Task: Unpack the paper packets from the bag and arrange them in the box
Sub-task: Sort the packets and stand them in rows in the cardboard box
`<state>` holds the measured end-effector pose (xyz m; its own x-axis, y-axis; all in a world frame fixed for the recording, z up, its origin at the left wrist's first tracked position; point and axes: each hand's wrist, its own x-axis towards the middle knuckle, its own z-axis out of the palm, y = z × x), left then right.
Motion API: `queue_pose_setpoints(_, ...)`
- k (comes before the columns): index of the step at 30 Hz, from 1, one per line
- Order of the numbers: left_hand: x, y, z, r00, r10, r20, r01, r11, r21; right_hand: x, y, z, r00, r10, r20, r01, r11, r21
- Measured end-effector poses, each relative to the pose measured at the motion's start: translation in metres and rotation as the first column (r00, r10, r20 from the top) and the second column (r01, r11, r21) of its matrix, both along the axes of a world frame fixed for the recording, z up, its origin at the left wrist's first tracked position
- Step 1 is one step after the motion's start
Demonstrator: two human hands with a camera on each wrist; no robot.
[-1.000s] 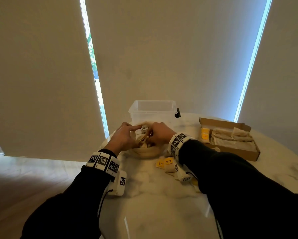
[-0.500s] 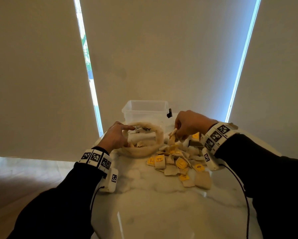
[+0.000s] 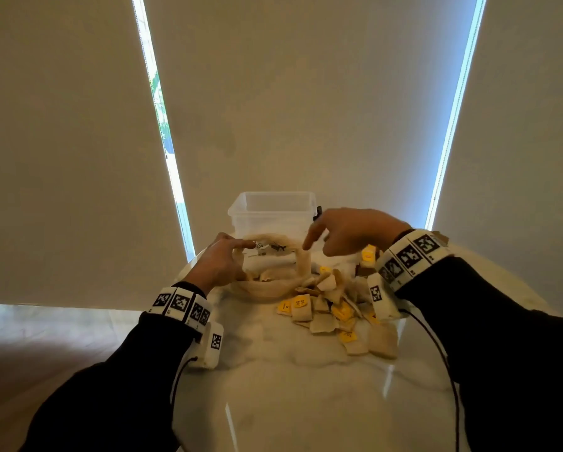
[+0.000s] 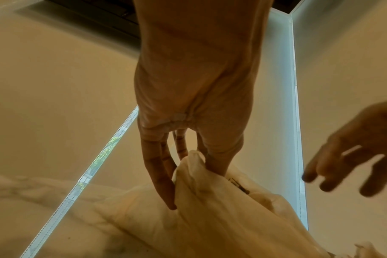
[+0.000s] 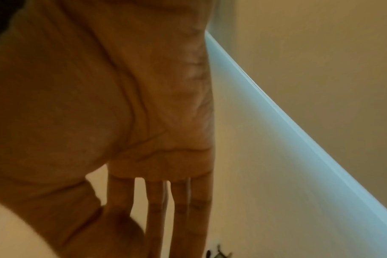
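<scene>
A round, pale marble tabletop (image 3: 306, 386) is seen from above the person's forearms, with closed blinds (image 3: 289, 109) behind it and two narrow strips of daylight between them. Near the far edge a cream cloth bag (image 3: 267, 285) is slumped with its mouth open. The bag's left rim is pinched by the left hand (image 3: 219, 264); in the left wrist view the cloth (image 4: 210, 200) is seen gathered between the thumb and the fingers (image 4: 159, 174). The right hand (image 3: 348, 231) is held in the air above the bag's right rim, empty, its fingers loosely spread and pointing down, not touching the cloth; in the right wrist view the fingers (image 5: 179, 209) are straight and apart. A loose heap of paper packets (image 3: 332, 311), tan with yellow labels, is spread on the tabletop just right of the bag and runs under the right wrist; a few more can be made out inside the bag. A clear plastic tub (image 3: 273, 213) stands just behind the bag at the far edge. The cardboard box is mostly hidden behind the right wrist. The near half of the tabletop is bare, and wooden floor (image 3: 61, 337) is visible past its left edge.
</scene>
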<state>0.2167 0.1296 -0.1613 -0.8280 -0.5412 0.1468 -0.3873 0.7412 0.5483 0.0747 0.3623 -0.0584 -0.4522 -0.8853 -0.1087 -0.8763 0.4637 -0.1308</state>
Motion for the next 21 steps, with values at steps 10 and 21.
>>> queue_pose_setpoints(10, 0.001, 0.003, -0.003, 0.993, -0.101, -0.061, 0.099, 0.994, -0.034, 0.022, -0.113, -0.096, 0.996, 0.07, 0.057, -0.067, 0.996, -0.067)
queue_pose_setpoints(21, 0.002, -0.001, -0.004, 0.996, -0.072, -0.052, 0.071, 0.997, -0.003, 0.013, -0.12, -0.107, 0.987, 0.097, 0.131, -0.078, 0.987, -0.142)
